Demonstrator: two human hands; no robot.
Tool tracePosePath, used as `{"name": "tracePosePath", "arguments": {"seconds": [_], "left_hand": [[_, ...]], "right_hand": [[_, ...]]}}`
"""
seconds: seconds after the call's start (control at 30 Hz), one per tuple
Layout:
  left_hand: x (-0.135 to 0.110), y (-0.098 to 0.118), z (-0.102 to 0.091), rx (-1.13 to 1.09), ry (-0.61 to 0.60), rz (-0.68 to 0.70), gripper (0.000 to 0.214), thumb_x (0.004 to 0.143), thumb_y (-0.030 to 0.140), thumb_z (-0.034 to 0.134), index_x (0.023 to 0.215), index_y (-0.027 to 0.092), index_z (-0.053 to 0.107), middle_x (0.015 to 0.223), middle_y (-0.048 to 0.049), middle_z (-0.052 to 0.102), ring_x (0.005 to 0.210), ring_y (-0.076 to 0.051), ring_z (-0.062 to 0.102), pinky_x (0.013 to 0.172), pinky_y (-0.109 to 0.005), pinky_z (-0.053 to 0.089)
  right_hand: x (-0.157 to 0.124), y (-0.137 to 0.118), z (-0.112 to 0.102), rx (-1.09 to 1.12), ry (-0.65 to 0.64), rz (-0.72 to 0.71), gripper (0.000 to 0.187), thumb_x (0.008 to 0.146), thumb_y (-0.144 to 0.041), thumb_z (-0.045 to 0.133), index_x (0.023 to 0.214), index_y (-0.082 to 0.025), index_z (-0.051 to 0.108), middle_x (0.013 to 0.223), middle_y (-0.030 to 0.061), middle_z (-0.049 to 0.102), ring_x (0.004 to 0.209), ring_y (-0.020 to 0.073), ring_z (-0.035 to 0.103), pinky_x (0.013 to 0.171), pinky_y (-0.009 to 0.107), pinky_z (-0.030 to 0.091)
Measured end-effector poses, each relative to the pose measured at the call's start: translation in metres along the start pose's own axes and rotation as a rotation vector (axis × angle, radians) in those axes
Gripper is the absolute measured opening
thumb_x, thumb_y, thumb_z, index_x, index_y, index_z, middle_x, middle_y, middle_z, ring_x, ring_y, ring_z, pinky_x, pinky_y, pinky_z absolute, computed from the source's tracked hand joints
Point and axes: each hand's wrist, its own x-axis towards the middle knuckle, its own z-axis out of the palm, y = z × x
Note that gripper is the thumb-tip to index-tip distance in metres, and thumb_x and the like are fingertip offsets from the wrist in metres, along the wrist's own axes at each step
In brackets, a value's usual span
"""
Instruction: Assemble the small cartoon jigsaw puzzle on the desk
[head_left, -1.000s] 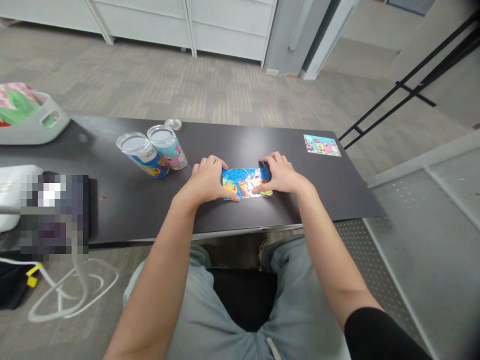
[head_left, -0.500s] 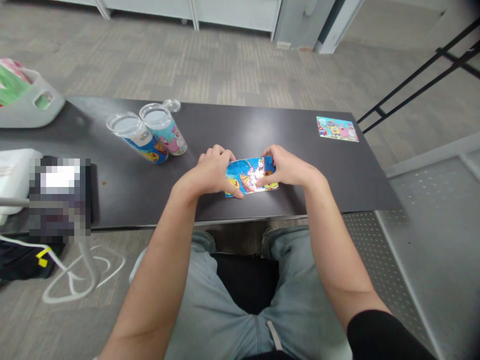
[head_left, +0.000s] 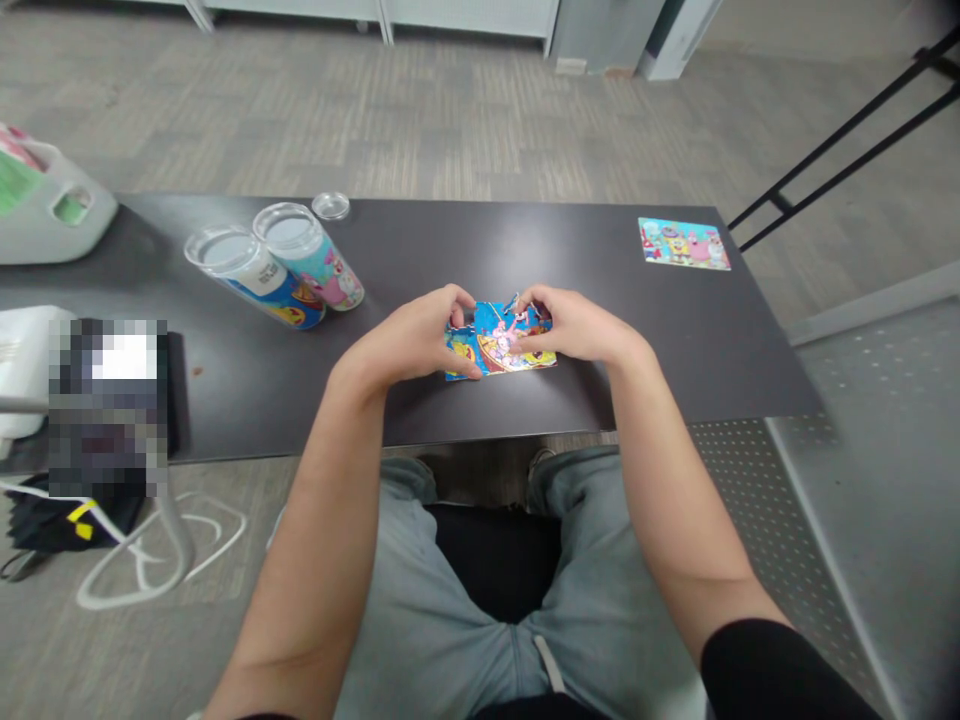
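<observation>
A small colourful cartoon jigsaw puzzle (head_left: 501, 342) lies on the dark table (head_left: 420, 250), near its front edge. My left hand (head_left: 416, 335) grips its left side with the fingers curled over the far edge and the thumb at the near corner. My right hand (head_left: 570, 325) grips its right side the same way. The puzzle's far edge is buckled up between the two hands, and pieces there are coming apart.
Two clear cylindrical tubes (head_left: 259, 268) with cartoon labels stand to the left, a round clear lid (head_left: 331, 206) behind them. A second finished puzzle (head_left: 683, 243) lies at the table's far right corner. A grey basket (head_left: 52, 205) and a white object (head_left: 26, 355) sit at the left.
Both hands have pushed toward each other and curled tighter on the puzzle; it lay flat before and now its far edge bows up and breaks apart. The camera has tilted down a little.
</observation>
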Motion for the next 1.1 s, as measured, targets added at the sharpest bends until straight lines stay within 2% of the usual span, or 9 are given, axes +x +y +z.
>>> {"name": "tracePosePath", "arguments": {"seconds": [0.1,0.27,0.37,0.47,0.57,0.63,0.83,0.97,1.1], "left_hand": [[0.001,0.003,-0.001,-0.001,-0.001,0.002,0.086,0.073,0.070,0.089,0.143,0.022,0.078,0.139,-0.0120,0.079,0.119,-0.033,0.074,0.110,-0.051,0.065],[0.009,-0.008,0.004,0.000,0.040,0.046,0.049,0.078,0.066,0.089,0.112,0.033,0.076,0.128,-0.0064,0.085,0.111,-0.033,0.074,0.110,-0.051,0.063],[0.013,-0.016,0.008,-0.041,0.081,0.095,0.041,0.079,0.058,0.095,0.104,0.036,0.070,0.121,-0.0049,0.088,0.111,-0.036,0.079,0.107,-0.053,0.064],[0.015,-0.020,0.012,-0.051,0.138,0.140,0.021,0.092,0.034,0.084,0.109,0.033,0.072,0.124,-0.0043,0.091,0.116,-0.033,0.083,0.109,-0.050,0.065],[0.018,-0.019,0.015,-0.004,0.235,0.189,0.030,0.097,0.012,0.073,0.123,0.026,0.080,0.132,-0.0068,0.092,0.122,-0.031,0.083,0.116,-0.047,0.066],[0.021,-0.019,0.016,0.042,0.312,0.243,0.033,0.100,0.007,0.073,0.128,0.022,0.085,0.133,-0.0083,0.091,0.123,-0.031,0.082,0.120,-0.049,0.065],[0.026,-0.019,0.016,0.033,0.495,0.286,0.020,0.111,0.012,0.077,0.120,0.027,0.088,0.133,-0.0083,0.087,0.125,-0.031,0.080,0.118,-0.050,0.066],[0.025,-0.020,0.018,-0.035,0.433,0.250,0.018,0.109,0.019,0.086,0.126,0.027,0.087,0.138,-0.0079,0.085,0.118,-0.028,0.081,0.103,-0.045,0.069],[0.025,-0.018,0.025,-0.006,0.344,0.328,0.044,0.101,0.039,0.107,0.136,0.023,0.088,0.142,-0.0100,0.086,0.124,-0.032,0.081,0.114,-0.050,0.069]], "right_hand": [[0.002,0.002,0.000,0.030,0.016,0.001,0.035,0.096,-0.061,0.091,0.117,-0.040,0.075,0.137,0.0041,0.093,0.128,0.0363,0.086,0.123,0.057,0.074],[0.009,0.009,0.005,0.162,0.091,-0.109,0.027,0.098,-0.054,0.087,0.104,-0.038,0.066,0.115,0.0051,0.085,0.106,0.0336,0.076,0.107,0.055,0.068],[0.013,0.012,0.010,0.282,0.157,-0.190,0.030,0.099,-0.054,0.092,0.103,-0.037,0.067,0.106,0.0051,0.078,0.094,0.0334,0.068,0.095,0.056,0.061],[0.014,0.012,0.012,0.368,0.192,-0.236,0.033,0.104,-0.053,0.097,0.107,-0.036,0.069,0.105,0.0035,0.076,0.091,0.0301,0.064,0.090,0.053,0.057],[0.016,0.013,0.013,0.388,0.247,-0.289,0.036,0.105,-0.054,0.097,0.111,-0.034,0.067,0.106,0.0026,0.075,0.091,0.0277,0.064,0.090,0.049,0.057],[0.018,0.016,0.014,0.372,0.303,-0.318,0.036,0.107,-0.054,0.095,0.114,-0.033,0.067,0.110,0.0034,0.078,0.094,0.0277,0.068,0.091,0.049,0.059],[0.026,0.030,0.019,0.294,0.486,-0.318,0.025,0.116,-0.054,0.085,0.130,-0.035,0.075,0.139,0.0095,0.081,0.116,0.0352,0.080,0.106,0.057,0.072],[0.033,0.036,0.025,0.222,0.557,-0.306,0.031,0.118,-0.057,0.085,0.141,-0.036,0.079,0.150,0.0135,0.080,0.134,0.0419,0.079,0.117,0.067,0.073],[0.042,0.035,0.035,0.234,0.583,-0.324,0.030,0.119,-0.053,0.083,0.142,-0.034,0.081,0.151,0.0140,0.081,0.136,0.0413,0.079,0.120,0.067,0.073]]}}
